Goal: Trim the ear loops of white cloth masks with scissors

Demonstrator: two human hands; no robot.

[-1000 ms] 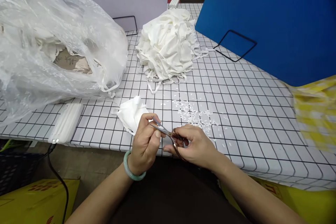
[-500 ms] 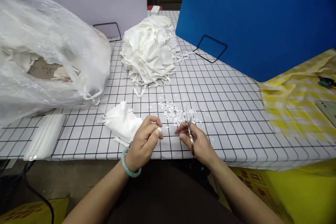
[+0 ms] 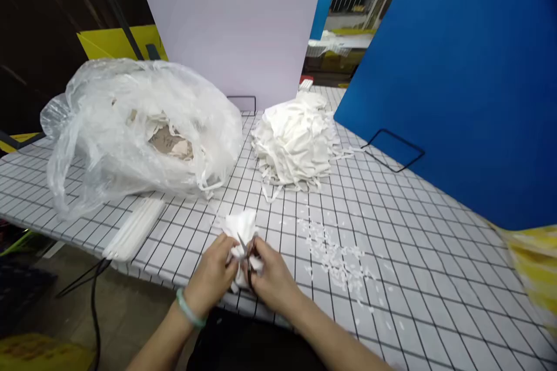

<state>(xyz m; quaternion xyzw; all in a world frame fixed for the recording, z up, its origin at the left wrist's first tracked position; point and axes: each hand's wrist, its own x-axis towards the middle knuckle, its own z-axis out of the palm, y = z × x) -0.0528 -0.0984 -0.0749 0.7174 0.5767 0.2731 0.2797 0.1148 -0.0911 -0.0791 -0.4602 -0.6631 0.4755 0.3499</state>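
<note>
My left hand [image 3: 212,273] is closed on a white fabric piece [image 3: 241,224] just above the table's front edge. Close beside it, my right hand [image 3: 272,279] grips a pair of scissors [image 3: 248,261], fingers wrapped around the handles. The blades point up and to the left, against the fabric; whether they are open or closed I cannot tell. Part of the cloth is hidden behind both hands. To the right, small white snippets [image 3: 337,258] lie scattered. Beyond the hands rises a heap of white fabric pieces with narrow straps [image 3: 296,139].
A clear plastic bag [image 3: 204,110] with pale cloth stands at the left. In front of it lies a white ribbed bar [image 3: 134,229] with a black cable [image 3: 94,307]. Lilac [image 3: 235,23] and blue boards [image 3: 452,87] stand behind the checked tablecloth [image 3: 418,284]. Yellow checked cloth [image 3: 537,261] lies right.
The camera view has swung left and up. My right hand has brought the scissors over to my left hand, which now holds the white fabric piece that lay beside it.
</note>
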